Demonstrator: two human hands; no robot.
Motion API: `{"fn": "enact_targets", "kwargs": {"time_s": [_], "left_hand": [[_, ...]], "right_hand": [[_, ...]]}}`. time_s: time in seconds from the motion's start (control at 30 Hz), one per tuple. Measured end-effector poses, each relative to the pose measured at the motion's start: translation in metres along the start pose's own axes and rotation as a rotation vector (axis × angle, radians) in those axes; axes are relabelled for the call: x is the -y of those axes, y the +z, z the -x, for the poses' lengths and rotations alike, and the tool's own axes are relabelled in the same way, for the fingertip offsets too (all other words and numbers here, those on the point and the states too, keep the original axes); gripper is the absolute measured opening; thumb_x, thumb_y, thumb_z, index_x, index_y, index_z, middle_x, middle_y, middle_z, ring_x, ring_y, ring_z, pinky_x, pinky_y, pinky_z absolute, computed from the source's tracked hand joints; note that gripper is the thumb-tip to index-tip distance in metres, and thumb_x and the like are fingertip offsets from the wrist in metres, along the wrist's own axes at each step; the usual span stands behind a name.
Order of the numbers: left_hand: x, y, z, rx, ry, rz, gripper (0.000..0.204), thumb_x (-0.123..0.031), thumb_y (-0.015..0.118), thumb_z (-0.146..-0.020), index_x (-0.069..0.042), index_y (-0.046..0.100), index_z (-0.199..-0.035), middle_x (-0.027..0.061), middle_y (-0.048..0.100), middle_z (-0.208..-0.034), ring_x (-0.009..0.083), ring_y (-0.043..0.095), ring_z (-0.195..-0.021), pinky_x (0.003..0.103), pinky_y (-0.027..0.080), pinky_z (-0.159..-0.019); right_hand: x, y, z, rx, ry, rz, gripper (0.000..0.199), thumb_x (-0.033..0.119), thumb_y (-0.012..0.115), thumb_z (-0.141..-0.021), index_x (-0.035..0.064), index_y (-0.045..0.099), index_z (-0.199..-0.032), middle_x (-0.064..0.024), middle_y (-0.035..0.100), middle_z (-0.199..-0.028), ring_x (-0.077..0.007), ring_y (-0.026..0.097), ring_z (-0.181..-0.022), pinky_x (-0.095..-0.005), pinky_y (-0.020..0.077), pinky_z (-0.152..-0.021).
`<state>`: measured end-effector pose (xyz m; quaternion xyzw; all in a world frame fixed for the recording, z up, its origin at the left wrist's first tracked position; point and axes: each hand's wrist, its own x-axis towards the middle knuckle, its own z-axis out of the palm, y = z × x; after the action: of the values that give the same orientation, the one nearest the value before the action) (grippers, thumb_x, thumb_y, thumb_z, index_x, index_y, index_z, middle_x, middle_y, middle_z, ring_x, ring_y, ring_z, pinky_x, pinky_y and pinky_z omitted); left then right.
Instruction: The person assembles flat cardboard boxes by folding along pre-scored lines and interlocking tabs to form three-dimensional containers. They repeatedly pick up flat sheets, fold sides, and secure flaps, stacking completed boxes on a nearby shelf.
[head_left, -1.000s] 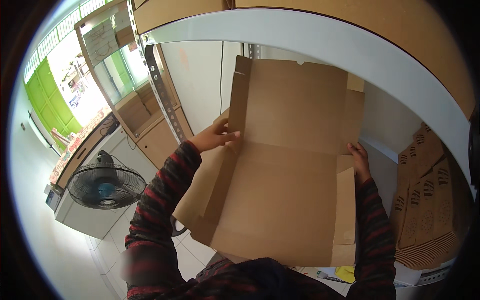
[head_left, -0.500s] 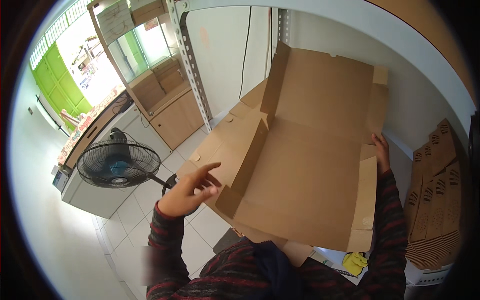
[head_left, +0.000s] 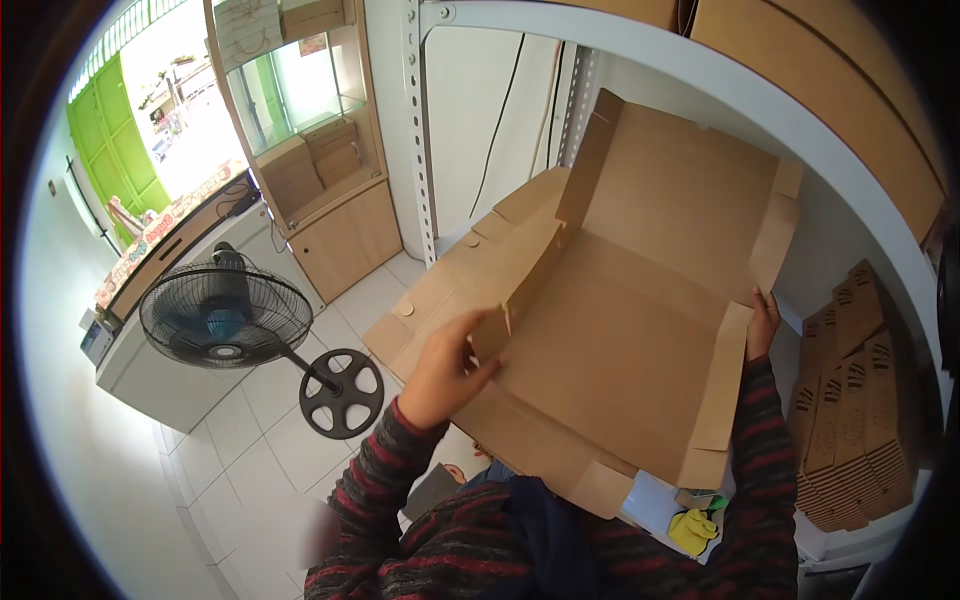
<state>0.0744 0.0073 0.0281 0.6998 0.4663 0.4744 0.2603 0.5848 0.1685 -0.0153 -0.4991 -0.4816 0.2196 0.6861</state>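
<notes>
In front of me is a partly folded brown cardboard box [head_left: 620,330], its lid panel tilted up at the far side and its side flaps raised. My left hand [head_left: 445,370] is closed on the left side flap near its near corner, thumb inside and fingers at the outer face. At the right edge, beside the fold between base and lid, my right hand [head_left: 763,325] grips the cardboard. Beneath the box, to its left, lies another flat cardboard blank [head_left: 430,300] with small round tabs.
Stacked folded cardboard boxes [head_left: 845,420] stand at right. A yellow cloth [head_left: 690,530] lies near my right forearm. A black standing fan [head_left: 225,315] is at left, before a white counter [head_left: 180,370]. A metal shelf post [head_left: 420,140] and a glass cabinet [head_left: 310,150] rise behind.
My left hand has moved right and taken hold of the box's left flap, which now stands more upright. My right hand stays on the right edge. The view has shifted slightly.
</notes>
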Motion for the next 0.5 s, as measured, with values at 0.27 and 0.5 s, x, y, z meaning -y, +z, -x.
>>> {"fn": "enact_targets", "kwargs": {"time_s": [0.27,0.5], "left_hand": [[0.022,-0.011,-0.055,-0.34,0.097,0.272,0.079,-0.011,0.073,-0.083,-0.002,0.026,-0.146,0.0234,0.03,-0.148,0.0311,0.046,-0.129,0.035,0.049,-0.091],[-0.043,-0.017,0.012,0.372,-0.037,-0.017,0.054,-0.013,0.077,-0.078,-0.002,0.055,-0.126,0.0138,0.055,-0.119,0.0253,0.061,-0.106,0.034,0.048,-0.092]], "right_hand": [[0.089,0.042,0.079,-0.121,0.213,-0.448,0.036,0.02,0.05,-0.099,0.0002,0.047,-0.129,-0.0097,0.056,-0.12,-0.0224,0.057,-0.107,-0.0365,0.0477,-0.089],[0.073,0.023,0.102,0.018,0.387,-0.383,0.036,0.018,0.053,-0.095,0.0053,0.049,-0.129,-0.0079,0.057,-0.12,-0.0203,0.057,-0.108,-0.0343,0.0463,-0.092]]}}
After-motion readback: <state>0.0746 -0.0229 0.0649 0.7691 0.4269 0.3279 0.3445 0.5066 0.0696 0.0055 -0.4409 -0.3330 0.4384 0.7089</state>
